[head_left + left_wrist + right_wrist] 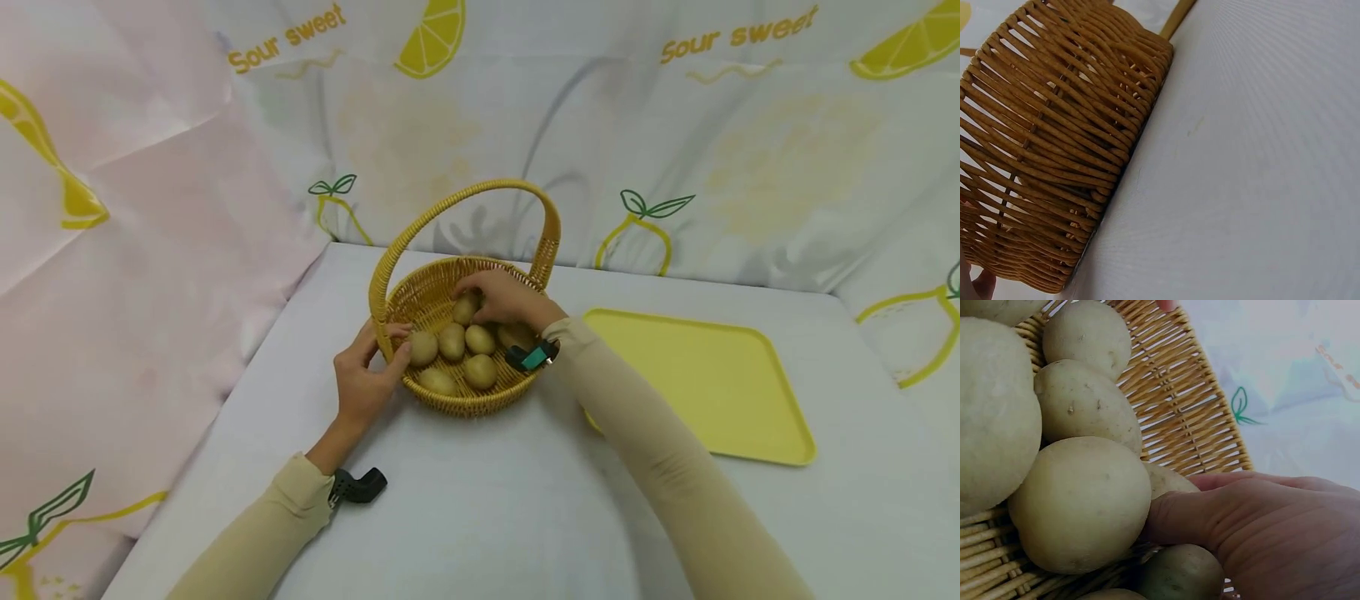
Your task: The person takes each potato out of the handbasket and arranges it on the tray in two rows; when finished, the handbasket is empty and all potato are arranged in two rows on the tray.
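A yellow wicker basket (459, 406) with a tall arched handle (442, 208) stands on the white table, several potatoes (452, 342) inside it. My left hand (362, 379) grips the basket's left rim at the foot of the handle, thumb toward the inside. In the left wrist view the woven side (1054, 137) fills the left part. My right hand (507, 298) reaches into the basket and holds a potato (466, 308) near its back. In the right wrist view the thumb presses this potato (1167, 479), partly hidden behind a nearer potato (1082, 503).
To the right of the basket lies a yellow tray (705, 379), partly covered by the right sleeve. Behind the table hangs a lemon-print cloth (487, 125), and another cloth (150, 208) hangs along the left side.
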`<state>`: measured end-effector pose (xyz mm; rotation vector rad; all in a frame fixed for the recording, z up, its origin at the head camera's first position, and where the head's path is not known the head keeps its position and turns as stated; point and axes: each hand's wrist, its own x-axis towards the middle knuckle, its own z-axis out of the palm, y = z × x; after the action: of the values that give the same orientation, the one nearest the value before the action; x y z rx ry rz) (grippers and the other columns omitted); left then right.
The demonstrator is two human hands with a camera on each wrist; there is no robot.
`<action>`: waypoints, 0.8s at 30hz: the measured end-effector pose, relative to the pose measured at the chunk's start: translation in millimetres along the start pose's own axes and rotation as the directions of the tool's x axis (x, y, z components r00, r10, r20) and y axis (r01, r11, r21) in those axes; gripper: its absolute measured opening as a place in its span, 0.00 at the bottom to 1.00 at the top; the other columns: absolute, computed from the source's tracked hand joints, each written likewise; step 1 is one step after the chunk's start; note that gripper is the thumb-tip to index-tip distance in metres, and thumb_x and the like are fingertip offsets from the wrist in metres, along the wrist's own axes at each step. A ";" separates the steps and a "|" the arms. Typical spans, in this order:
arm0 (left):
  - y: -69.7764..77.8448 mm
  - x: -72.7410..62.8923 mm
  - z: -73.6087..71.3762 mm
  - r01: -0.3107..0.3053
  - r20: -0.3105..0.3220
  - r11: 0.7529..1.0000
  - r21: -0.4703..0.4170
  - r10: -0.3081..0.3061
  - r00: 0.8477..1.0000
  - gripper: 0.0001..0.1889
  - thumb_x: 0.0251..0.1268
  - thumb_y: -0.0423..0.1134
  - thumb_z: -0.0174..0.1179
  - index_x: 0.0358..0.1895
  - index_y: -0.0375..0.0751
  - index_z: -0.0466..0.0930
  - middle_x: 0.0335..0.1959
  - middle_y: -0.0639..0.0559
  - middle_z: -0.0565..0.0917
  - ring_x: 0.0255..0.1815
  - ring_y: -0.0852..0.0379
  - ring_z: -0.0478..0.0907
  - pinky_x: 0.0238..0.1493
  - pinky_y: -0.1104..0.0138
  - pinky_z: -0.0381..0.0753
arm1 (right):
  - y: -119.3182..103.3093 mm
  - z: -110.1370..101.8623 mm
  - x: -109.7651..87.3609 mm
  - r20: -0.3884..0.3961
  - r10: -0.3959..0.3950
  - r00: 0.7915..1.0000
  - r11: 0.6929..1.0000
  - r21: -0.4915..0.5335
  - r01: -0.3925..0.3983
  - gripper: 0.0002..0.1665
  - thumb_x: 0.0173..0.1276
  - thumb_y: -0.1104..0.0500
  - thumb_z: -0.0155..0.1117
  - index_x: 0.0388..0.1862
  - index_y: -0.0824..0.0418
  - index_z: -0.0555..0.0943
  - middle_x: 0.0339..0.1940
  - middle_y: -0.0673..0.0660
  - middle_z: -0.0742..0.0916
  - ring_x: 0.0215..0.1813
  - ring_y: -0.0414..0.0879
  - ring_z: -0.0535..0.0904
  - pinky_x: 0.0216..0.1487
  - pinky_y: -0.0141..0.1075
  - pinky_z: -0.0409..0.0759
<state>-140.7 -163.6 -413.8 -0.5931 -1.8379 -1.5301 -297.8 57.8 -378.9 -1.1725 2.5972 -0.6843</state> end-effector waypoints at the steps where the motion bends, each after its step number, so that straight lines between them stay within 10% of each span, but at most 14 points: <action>1: -0.2 0.1 0.3 -0.002 0.000 1.000 0.001 0.002 1.000 0.07 0.60 0.18 0.63 0.41 0.17 0.82 0.43 0.26 0.85 0.50 0.28 0.81 0.57 0.66 0.80 | 0.1 0.3 -0.2 -0.014 0.004 1.000 1.000 0.021 -0.004 0.29 0.60 0.69 0.76 0.62 0.62 0.84 0.61 0.57 0.86 0.61 0.51 0.78 0.63 0.41 0.74; 24: -0.3 -0.2 0.8 -0.023 -0.004 0.999 0.029 0.023 1.000 0.07 0.60 0.19 0.63 0.41 0.18 0.83 0.42 0.26 0.85 0.50 0.41 0.84 0.54 0.69 0.80 | -14.3 -21.2 -21.8 -0.232 0.135 0.963 0.953 0.296 -0.063 0.27 0.59 0.64 0.81 0.58 0.60 0.86 0.56 0.55 0.87 0.56 0.50 0.82 0.57 0.42 0.79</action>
<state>-140.9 -162.9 -414.2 -0.5950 -1.8409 -1.4855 -282.0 72.8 -353.4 -0.9103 2.6117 -1.2092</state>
